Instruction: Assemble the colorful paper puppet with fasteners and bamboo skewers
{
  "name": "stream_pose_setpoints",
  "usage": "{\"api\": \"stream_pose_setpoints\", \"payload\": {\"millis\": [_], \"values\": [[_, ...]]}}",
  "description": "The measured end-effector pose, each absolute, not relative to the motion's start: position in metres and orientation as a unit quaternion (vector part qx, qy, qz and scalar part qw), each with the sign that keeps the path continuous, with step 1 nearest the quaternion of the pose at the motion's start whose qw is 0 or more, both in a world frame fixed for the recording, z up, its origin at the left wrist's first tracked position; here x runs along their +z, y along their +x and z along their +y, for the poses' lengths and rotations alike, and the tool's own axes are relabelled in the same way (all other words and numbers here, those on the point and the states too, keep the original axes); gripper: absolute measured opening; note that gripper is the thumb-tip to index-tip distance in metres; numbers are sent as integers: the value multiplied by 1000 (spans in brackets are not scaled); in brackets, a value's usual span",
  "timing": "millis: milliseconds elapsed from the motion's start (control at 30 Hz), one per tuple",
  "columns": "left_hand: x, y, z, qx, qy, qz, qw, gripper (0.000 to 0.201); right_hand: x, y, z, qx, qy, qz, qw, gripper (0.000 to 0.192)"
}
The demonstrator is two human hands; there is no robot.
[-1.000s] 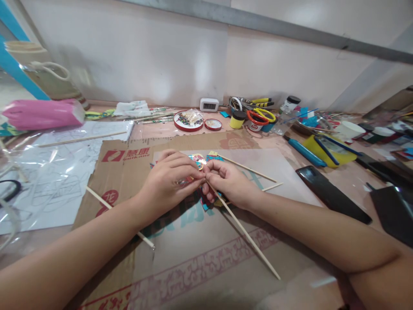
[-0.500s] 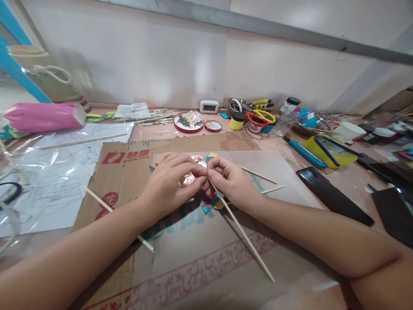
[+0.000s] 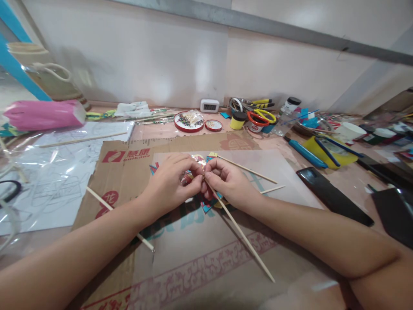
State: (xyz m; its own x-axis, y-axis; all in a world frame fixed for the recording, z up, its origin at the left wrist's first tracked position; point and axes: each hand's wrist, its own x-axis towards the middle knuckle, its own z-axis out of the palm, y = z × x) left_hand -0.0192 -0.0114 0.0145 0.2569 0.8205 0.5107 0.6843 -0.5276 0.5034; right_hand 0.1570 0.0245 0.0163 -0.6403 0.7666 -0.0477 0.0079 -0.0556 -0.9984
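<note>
My right hand (image 3: 232,183) pinches the upper end of a thin wooden stick (image 3: 247,241), which slants down toward the front right. Thumb and forefinger of my left hand (image 3: 171,181) close together at the same end; whatever is between them is too small to make out. Beneath both hands lies a colourful piece (image 3: 207,206) in blue, red, yellow and shiny foil, mostly covered by the fingers. A second wooden stick (image 3: 100,199), with a small metal tip, passes under my left forearm. Another stick (image 3: 248,170) rests beyond my right hand.
Cardboard (image 3: 118,172) with a translucent sheet (image 3: 284,172) covers the worktop. Behind it stand a red-rimmed dish of beads (image 3: 196,125), a smaller lid (image 3: 213,125), a digital clock (image 3: 209,105) and paint pots (image 3: 238,121). A black phone-like slab (image 3: 334,196) lies right; plastic-covered drawings (image 3: 58,189) lie left.
Both hands have shifted very slightly left, and the left fingers have curled in more at the stick's end. The stick stays in nearly the same place.
</note>
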Motion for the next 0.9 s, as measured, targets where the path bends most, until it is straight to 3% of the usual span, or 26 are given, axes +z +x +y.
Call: {"api": "stream_pose_setpoints", "payload": {"millis": [200, 333, 433, 600, 800, 900], "values": [[15, -21, -10, 351, 792, 489, 96, 10, 16, 156, 25, 673, -307, -612, 281, 18], [21, -23, -9, 289, 818, 496, 48, 11, 15, 156, 28, 641, -331, -609, 330, 14], [31, -27, -9, 225, 837, 498, 20, 13, 12, 157, 30, 597, -336, -628, 368, 11], [62, -56, -11, 144, 845, 514, -7, 18, 8, 157, 29, 601, -299, -655, 347, 9], [84, -98, -32, -41, 854, 508, 100, 14, 9, 158, 25, 567, -293, -684, 352, 8], [72, -90, -50, -62, 857, 496, 124, 11, 9, 159, 24, 559, -287, -690, 360, 8]]}}
